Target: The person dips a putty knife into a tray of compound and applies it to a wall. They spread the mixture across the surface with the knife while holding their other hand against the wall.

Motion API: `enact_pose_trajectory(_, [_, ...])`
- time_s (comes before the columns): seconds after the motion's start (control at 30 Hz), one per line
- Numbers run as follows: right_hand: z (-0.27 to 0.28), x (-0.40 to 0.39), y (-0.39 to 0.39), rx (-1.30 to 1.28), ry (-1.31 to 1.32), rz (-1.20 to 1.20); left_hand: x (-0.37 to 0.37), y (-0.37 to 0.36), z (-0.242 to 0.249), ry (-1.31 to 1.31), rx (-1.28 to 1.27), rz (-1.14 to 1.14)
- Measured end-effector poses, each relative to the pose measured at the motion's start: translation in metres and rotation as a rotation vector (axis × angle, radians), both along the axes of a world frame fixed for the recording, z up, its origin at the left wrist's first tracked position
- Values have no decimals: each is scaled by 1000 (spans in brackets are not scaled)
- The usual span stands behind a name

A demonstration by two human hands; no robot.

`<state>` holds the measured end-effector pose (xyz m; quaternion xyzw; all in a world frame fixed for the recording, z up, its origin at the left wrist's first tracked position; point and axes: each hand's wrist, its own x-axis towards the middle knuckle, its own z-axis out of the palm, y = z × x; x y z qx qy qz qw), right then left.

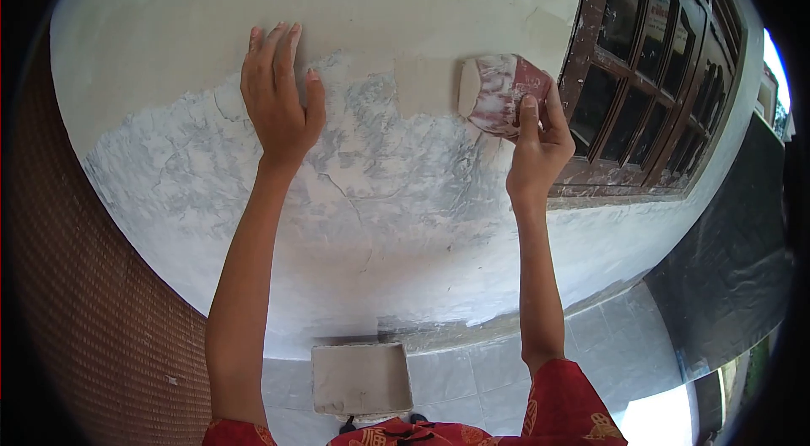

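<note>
A pale wall facing you, a brown woven panel on your left, a brown-framed window on your right, black sheeting beyond, grey tiled floor near you, daylight far right

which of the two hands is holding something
The right hand, nearer the brown-framed window: it grips a red, white-smeared tool. The left hand holds nothing.

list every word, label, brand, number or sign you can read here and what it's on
No text can be read for certain.
Putty-smeared red tool in the right hand: faint marks, too blurred.
Window: small reddish marks in an upper pane, too small.
Red shirt: gold character-like motifs, too unclear.
</note>
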<state>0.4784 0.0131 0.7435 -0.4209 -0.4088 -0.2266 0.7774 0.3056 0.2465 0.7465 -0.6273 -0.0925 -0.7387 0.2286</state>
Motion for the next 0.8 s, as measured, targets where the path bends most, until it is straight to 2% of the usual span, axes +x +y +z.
enact_pose_trajectory(0.07, [-4, -13, 16, -101, -29, -59, 0, 1, 0, -2, 5, -9])
enact_pose_trajectory(0.13, [-10, 4, 18, -95, -74, -81, -1, 1, 0, -5, 12, -2])
enact_pose_trajectory(0.2, [-6, 29, 1, 17, 56, -104, -1, -1, 0, -7, -7, 16])
enact_pose_trajectory(0.27, [1, 37, -20, 16, 65, -98, 0, -2, 0, -8, -3, 16])
enact_pose_trajectory(0.33, [4, 35, -30, 165, 78, -43, 1, -3, 0, 6, 0, 9])
enact_pose_trajectory(0.4, [-1, 22, -19, 121, 65, -55, 0, -2, 0, 4, -6, 16])
enact_pose_trajectory(0.47, [-6, 6, -2, -69, -36, -53, 0, -1, 0, 2, 6, 7])
enact_pose_trajectory(0.6, [-11, 28, -4, -69, -25, -108, -1, -1, 1, 1, -6, 13])
enact_pose_trajectory(0.67, [-7, 51, -26, 87, 115, -87, 0, -3, 0, 1, 1, 12])
enact_pose_trajectory(0.8, [6, 30, -28, 201, 103, -27, 0, -5, 0, 11, -2, 25])
